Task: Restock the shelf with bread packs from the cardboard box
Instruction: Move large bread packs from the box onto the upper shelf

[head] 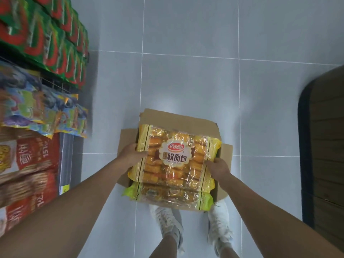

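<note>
Seen from above, both hands clasp the short ends of a yellow bread pack [176,157] over the open cardboard box [226,151] on the floor: left hand [131,155], right hand [217,169]. The shelf [68,157] lies to the left, nearer the left hand.

- Bread pack [176,155], centre of frame: white scalloped label printed "软面包" in dark characters; above it a red oval brand logo, "达利园".
- Same label: small line of Latin text beneath the characters, too small to read.
- Red packs [35,155], lower left shelf: white characters, upside down, not legible.
</note>
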`<action>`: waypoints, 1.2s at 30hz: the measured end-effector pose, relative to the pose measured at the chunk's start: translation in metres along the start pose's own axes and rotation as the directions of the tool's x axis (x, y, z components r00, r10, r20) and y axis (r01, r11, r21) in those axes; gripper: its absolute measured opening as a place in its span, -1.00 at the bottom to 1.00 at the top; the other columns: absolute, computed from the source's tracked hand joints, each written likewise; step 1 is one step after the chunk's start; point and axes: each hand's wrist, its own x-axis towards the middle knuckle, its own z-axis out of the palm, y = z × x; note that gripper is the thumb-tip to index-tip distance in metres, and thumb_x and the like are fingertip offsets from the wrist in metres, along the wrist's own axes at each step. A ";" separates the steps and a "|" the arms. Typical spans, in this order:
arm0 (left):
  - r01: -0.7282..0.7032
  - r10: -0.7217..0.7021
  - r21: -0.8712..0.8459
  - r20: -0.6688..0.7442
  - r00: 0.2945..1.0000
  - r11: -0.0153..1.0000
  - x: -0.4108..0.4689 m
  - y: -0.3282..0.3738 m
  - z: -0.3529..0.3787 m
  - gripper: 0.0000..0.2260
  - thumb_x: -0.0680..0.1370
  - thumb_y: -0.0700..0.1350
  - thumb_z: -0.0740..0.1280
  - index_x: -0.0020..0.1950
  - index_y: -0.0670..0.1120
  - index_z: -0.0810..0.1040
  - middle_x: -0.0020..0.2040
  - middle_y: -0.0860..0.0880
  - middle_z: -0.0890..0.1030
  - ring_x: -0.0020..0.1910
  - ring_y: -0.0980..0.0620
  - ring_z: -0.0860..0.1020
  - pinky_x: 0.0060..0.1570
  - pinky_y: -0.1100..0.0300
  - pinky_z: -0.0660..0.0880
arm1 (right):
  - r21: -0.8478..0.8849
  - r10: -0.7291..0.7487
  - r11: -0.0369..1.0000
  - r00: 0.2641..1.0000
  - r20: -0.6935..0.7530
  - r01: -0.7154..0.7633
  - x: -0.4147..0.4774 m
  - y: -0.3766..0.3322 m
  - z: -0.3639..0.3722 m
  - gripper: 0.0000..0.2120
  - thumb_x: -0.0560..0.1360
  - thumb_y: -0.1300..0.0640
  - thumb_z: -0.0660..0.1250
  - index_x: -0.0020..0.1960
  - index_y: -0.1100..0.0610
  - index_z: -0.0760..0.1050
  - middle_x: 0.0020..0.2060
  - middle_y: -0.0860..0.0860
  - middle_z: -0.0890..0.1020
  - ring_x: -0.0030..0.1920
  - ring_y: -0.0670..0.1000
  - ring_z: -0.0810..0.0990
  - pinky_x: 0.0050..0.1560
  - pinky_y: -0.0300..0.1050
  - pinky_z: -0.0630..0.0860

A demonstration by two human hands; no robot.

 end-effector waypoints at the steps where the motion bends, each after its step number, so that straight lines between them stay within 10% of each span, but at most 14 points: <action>1: -0.004 0.004 -0.004 -0.003 1.000 1.000 0.000 -0.001 0.000 -0.85 0.57 -0.04 0.43 0.12 0.02 0.57 0.00 -0.02 0.64 -0.03 -0.05 0.61 0.08 -0.02 0.60 | -0.009 -0.011 1.000 1.000 -0.002 0.011 -0.004 -0.004 -0.001 -0.67 0.53 0.03 0.33 0.16 0.25 0.55 -0.15 0.07 0.58 -0.14 0.11 0.55 -0.01 0.04 0.55; 21: -0.065 0.053 -0.136 -0.092 0.994 0.989 -0.147 0.046 -0.039 -0.80 0.58 -0.12 0.40 0.20 -0.01 0.66 0.02 0.00 0.70 0.01 -0.04 0.67 0.16 -0.04 0.59 | 0.041 -0.186 0.982 0.983 -0.006 0.186 -0.136 -0.026 -0.082 -0.82 0.52 0.18 0.28 -0.12 -0.05 0.61 -0.14 0.02 0.69 -0.07 0.12 0.66 0.09 0.13 0.61; 27: -0.125 0.090 -0.209 -0.171 0.981 0.970 -0.267 0.099 -0.074 -0.85 0.57 -0.13 0.40 0.11 -0.01 0.69 -0.06 -0.01 0.73 -0.04 -0.05 0.69 0.05 0.03 0.62 | 0.034 -0.310 0.950 0.950 -0.040 0.311 -0.233 -0.065 -0.156 -0.82 0.48 0.15 0.30 -0.14 -0.07 0.65 -0.16 0.02 0.71 -0.08 0.11 0.67 0.06 0.11 0.62; 31: -0.143 0.095 -0.225 -0.213 0.972 0.964 -0.311 0.119 -0.085 -0.93 0.59 -0.13 0.40 -0.07 0.01 0.64 -0.35 0.15 0.64 -0.33 0.11 0.56 -0.43 0.30 0.42 | -0.001 -0.408 0.913 0.911 -0.056 0.408 -0.266 -0.076 -0.184 -0.84 0.48 0.09 0.31 -0.10 -0.06 0.68 -0.19 -0.05 0.71 -0.09 0.03 0.67 0.06 0.05 0.61; 36: -0.243 0.156 -0.259 -0.315 0.936 0.935 -0.415 0.160 -0.115 -0.84 0.55 0.00 0.44 -0.09 -0.09 0.63 -0.27 0.03 0.60 -0.29 0.05 0.51 -0.29 0.23 0.39 | 0.024 -0.564 0.824 0.824 -0.054 0.566 -0.345 -0.112 -0.247 -0.81 0.53 0.08 0.32 0.07 -0.05 0.67 -0.10 -0.11 0.70 -0.07 -0.08 0.65 -0.08 -0.10 0.55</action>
